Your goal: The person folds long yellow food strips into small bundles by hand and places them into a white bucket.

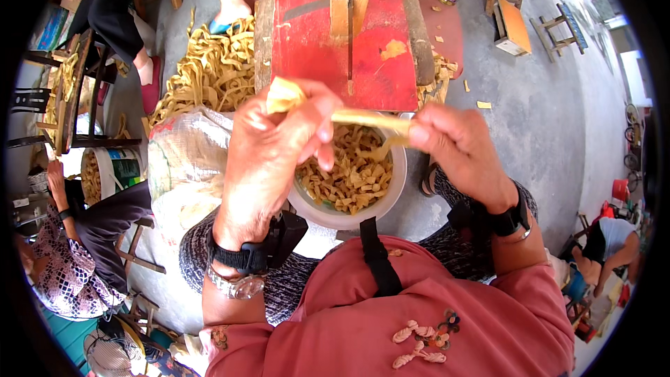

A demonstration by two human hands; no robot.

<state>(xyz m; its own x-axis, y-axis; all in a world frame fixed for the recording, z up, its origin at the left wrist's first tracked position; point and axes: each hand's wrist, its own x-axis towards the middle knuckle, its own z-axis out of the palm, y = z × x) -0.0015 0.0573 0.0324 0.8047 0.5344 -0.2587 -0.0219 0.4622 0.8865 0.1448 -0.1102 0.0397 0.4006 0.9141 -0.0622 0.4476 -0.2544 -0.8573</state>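
My left hand (288, 131) grips one end of a pale yellow strip (374, 119), with a folded piece of it showing above the thumb. The strip runs across to my right hand (450, 141), whose thumb and fingers pinch its other end; a thinner tail hangs beside it. Below both hands stands a round whitish tub (399, 183) holding many short cut yellow pieces (348, 173). Just beyond the tub is a red-topped wooden bench (309, 57), with a wooden block (348, 10) and a thin dark upright blade-like part on it.
A heap of long yellow strips (209, 70) lies left of the bench, near another person's foot. A translucent plastic sack (186, 167) is beside my left forearm. Cut pieces (442, 78) lie at the bench's right. People sit at left and far right; small stools (513, 26) stand at upper right.
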